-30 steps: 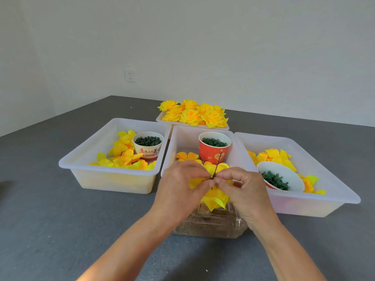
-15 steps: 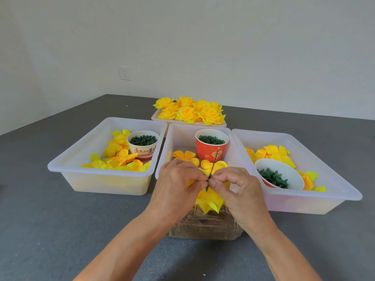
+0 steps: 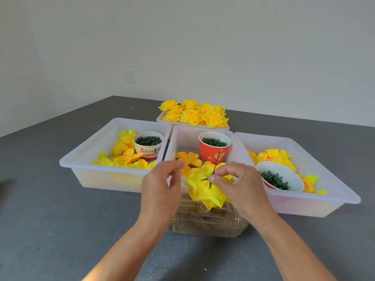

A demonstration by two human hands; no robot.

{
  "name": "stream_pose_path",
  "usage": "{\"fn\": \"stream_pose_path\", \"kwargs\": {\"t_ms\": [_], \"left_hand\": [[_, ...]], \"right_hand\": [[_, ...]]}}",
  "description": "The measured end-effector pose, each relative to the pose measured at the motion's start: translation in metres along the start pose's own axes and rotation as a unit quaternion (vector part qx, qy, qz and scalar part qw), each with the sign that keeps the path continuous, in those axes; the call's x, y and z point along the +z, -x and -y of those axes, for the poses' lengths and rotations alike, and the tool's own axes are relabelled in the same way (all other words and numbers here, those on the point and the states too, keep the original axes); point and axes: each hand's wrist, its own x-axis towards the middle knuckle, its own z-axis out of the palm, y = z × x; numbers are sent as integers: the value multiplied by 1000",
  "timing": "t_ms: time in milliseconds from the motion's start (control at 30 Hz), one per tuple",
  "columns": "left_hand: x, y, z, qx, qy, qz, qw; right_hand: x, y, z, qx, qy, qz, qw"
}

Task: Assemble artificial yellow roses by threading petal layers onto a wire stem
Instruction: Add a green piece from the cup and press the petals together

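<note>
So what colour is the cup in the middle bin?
Red, with a paler printed motif on the front; the head view shows it.

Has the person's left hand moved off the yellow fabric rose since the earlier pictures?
Yes. The left hand has drawn leftward off the yellow fabric rose, toward the left white plastic tub.

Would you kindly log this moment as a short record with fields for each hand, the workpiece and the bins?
Right hand: pinches the wire stem at the green calyx
Left hand: beside the rose, fingers loosely curled, holding nothing
Rose: yellow petals on the stem, above a clear box
Left bin: petals, white cup
Middle bin: petals, red cup
Right bin: petals, bowl
Tray: finished roses
</note>
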Motion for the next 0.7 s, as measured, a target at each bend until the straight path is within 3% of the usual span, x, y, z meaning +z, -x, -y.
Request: {"fn": "stream_pose_path", "kwargs": {"t_ms": [67, 200, 400, 500, 700], "left_hand": [[-1, 9, 8, -34, -54, -28, 998], [5, 23, 16, -39, -95, 43, 994], [19, 13, 11, -74, -19, 132, 988], [21, 8, 9, -121, 69, 170, 975], [25, -3, 8, -167, 196, 190, 947]], "right_hand": [[0, -1, 1, 6, -8, 4, 1000], [0, -4, 3, 0, -15, -22, 1000], [-2, -8, 9, 1, -9, -28, 1000], [-6, -13, 13, -1, -4, -24, 1000], [-9, -17, 17, 15, -7, -13, 1000]]}}
